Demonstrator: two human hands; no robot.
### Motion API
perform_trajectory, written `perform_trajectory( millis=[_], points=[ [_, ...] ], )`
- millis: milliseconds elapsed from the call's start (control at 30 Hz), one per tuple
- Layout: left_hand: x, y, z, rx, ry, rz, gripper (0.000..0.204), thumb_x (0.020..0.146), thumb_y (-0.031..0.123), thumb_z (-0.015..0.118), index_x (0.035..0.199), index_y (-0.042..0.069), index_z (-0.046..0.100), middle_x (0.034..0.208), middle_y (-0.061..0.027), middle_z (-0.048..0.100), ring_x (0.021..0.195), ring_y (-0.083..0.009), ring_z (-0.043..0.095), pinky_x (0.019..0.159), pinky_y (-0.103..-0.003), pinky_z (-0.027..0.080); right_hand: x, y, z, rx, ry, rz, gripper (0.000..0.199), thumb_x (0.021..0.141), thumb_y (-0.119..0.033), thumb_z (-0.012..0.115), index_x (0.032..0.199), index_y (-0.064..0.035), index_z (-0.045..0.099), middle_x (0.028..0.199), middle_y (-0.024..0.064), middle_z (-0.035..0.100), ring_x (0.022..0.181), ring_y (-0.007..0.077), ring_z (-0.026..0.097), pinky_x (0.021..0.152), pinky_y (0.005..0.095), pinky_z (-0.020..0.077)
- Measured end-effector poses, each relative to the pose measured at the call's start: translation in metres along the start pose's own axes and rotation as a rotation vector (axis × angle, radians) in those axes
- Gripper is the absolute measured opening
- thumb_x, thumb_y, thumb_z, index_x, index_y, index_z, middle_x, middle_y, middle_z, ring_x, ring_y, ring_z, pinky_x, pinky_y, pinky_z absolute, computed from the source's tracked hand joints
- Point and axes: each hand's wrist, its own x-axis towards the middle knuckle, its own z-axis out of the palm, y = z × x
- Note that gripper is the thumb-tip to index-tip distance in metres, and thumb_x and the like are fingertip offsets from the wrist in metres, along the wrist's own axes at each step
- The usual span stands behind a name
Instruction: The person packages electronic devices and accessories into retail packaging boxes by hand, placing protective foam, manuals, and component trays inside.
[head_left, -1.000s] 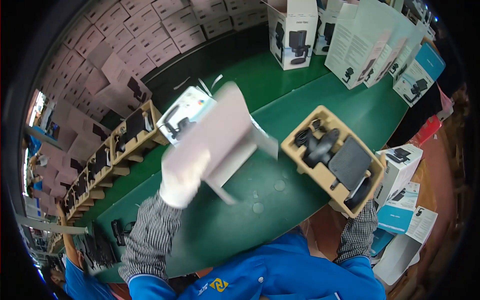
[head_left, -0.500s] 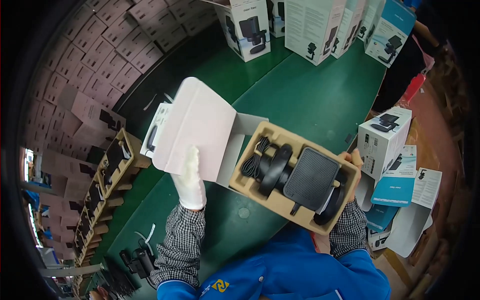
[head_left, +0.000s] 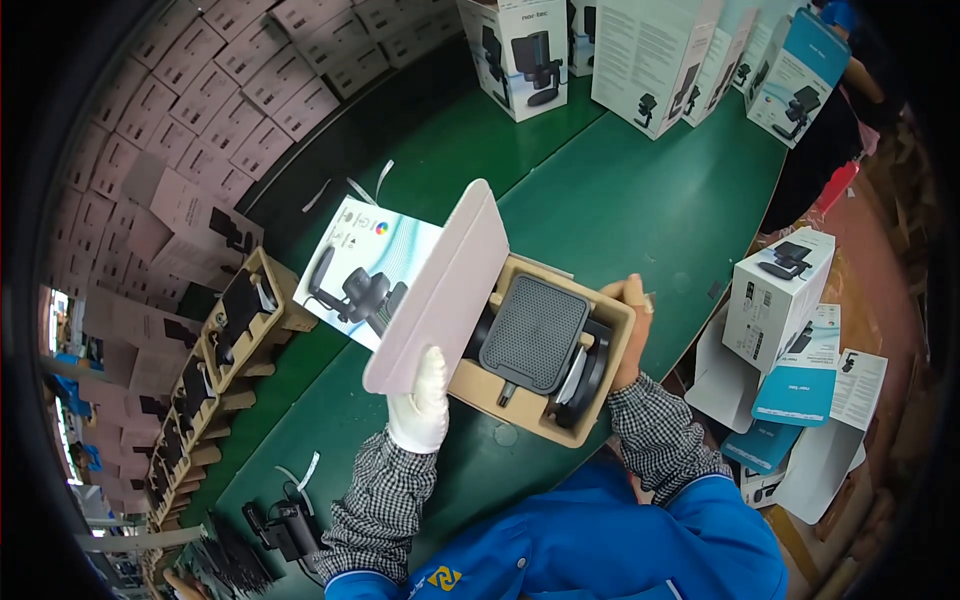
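The white-gloved left hand (head_left: 420, 398) grips the open white printed carton (head_left: 420, 280), while the bare right hand (head_left: 628, 330) clasps the brown cardboard tray (head_left: 535, 350) of black parts entering it, above the green surface (head_left: 620, 190).

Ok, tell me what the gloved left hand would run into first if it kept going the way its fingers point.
The left hand points up and away along the pale open flap of the printed product box it already holds. Going on, it would likely just slide along that flap; depth is unclear.
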Motion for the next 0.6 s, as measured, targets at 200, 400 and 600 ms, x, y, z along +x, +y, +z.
perform_trajectory(
  millis=[200,400,600],
  points=[
    [0.005,-0.014,0.01,0.269,-0.043,0.279,0.036,0.086,0.02,0.052,0.111,-0.007,0.055,0.109,-0.0185,0.059,0.095,-0.0278,0.06,0.092,-0.038,0.042,-0.012,-0.006,-0.047,0.184,-0.024,-0.127,0.036,0.093,-0.024,0.042,0.061,-0.008,0.049,0.049,0.0003,0.041,0.046,0.0098,0.037,0.045,0.023,0.0328],
    [0.018,0.012,0.019,-0.114,0.057,0.396,0.031,0.081,0.018,0.057,0.1,-0.007,0.061,0.098,-0.0169,0.065,0.089,-0.0294,0.063,0.088,-0.038,0.045,-0.091,0.011,-0.021,0.52,-0.28,0.113,0.018,0.079,-0.003,0.04,0.063,-0.012,0.04,0.059,-0.0009,0.041,0.049,0.0083,0.029,0.046,0.0214,0.0238],
    [0.004,0.036,-0.007,0.199,-0.083,0.415,0.034,0.079,0.02,0.059,0.102,-0.006,0.061,0.098,-0.0156,0.066,0.09,-0.0314,0.063,0.085,-0.038,0.047,-0.096,-0.012,0.107,0.579,-0.336,0.591,0.014,0.082,-0.016,0.046,0.069,-0.0109,0.045,0.06,-0.0028,0.039,0.053,0.0067,0.032,0.052,0.0203,0.0267]
  ],
)
